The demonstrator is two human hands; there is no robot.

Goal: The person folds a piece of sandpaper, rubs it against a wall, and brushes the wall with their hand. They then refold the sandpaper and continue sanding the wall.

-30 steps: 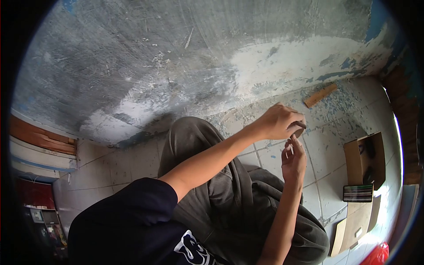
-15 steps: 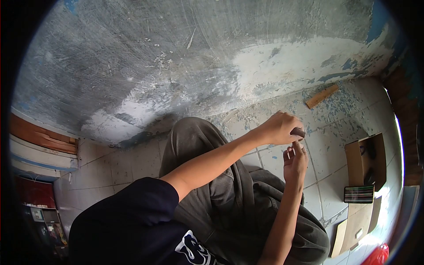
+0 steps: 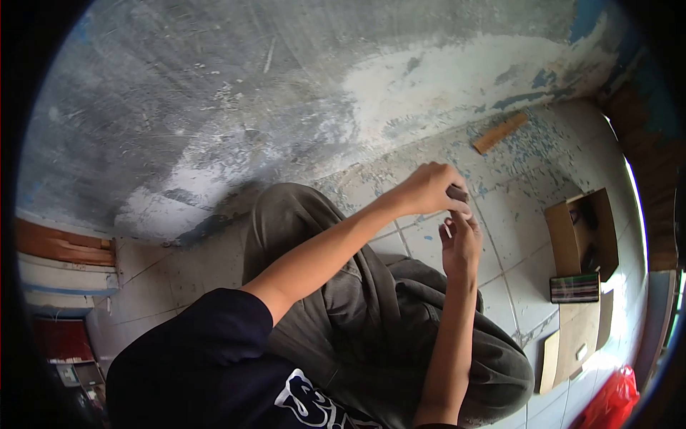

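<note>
My left hand (image 3: 433,187) is closed, its fingers and thumb pinching a small dark brown folded piece (image 3: 457,194) that resembles sandpaper. Just beneath it, my right hand (image 3: 461,247) is raised with fingers loosely bent and apart, the fingertips right at the left thumb and the underside of the piece. Both hands are over the tiled floor (image 3: 429,243), in front of my bent knees in dark trousers (image 3: 304,207).
A scraped grey and white wall (image 3: 286,86) rises ahead, with paint flakes along its foot. A wooden strip (image 3: 500,134) lies there. To the right are an open cardboard box (image 3: 561,232), a dark striped case (image 3: 574,289) and a red plastic bag (image 3: 611,400).
The view has shifted, so the wall, box and hands appear further left; more of the red bag shows. My hands keep nearly the same pose, fingertips slightly closer together around the dark piece.
</note>
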